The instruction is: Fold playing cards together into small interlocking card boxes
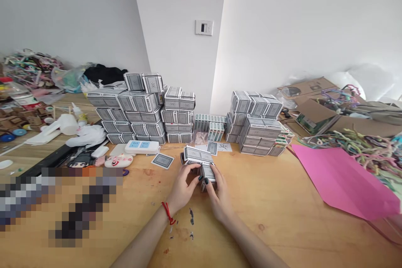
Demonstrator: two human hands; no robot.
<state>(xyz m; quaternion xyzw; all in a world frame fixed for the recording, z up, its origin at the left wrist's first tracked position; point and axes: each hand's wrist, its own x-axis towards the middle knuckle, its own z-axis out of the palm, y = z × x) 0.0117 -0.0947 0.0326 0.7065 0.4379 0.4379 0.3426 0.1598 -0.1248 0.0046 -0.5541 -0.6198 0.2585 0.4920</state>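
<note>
At the middle of the wooden table (pixel 260 201), a block built from patterned playing cards (pixel 198 155) stands between my hands. My left hand (pixel 182 186) curls round its near left side, thumb and fingers bent in against it. Against a smaller card-covered box (pixel 207 171) at the near end, my right hand (pixel 220 192) presses its thumb and fingers. Both thumbs, with dark nails, almost meet at the front. Whether this near box is joined to the rest I cannot tell. One loose playing card (pixel 162 161) lies to the left, another (pixel 212 148) just behind.
Tall stacks of card-covered blocks rise at the back left (pixel 141 115) and back right (pixel 260 130). Small packs of cards (pixel 216 131) stand between them. A white power strip (pixel 142 147) lies at left, pink paper (pixel 342 180) at right, with cardboard and yarn beyond.
</note>
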